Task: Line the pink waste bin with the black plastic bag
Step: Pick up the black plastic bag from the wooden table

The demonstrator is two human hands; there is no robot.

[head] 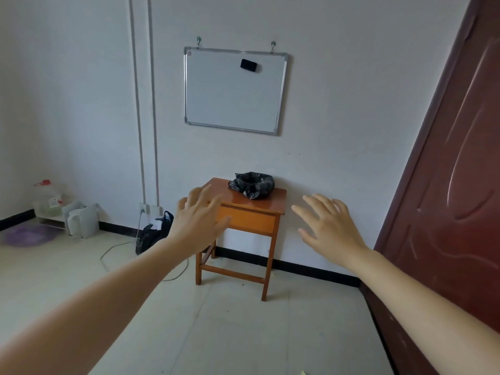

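Note:
A black plastic bag (252, 184) sits on the back right part of a small wooden table (238, 204) against the wall; it looks draped over something low and round, and no pink shows from here. My left hand (198, 219) is stretched out in front of the table's left front corner, fingers spread, holding nothing. My right hand (328, 224) is held out to the right of the table, also spread and empty. Both hands are well short of the bag.
A whiteboard (234, 90) hangs on the wall above the table. A dark red door (446, 198) stands at the right. On the floor to the left are a black bag with papers (155, 231), a cable, white sacks (82, 220) and a purple mat (28, 235).

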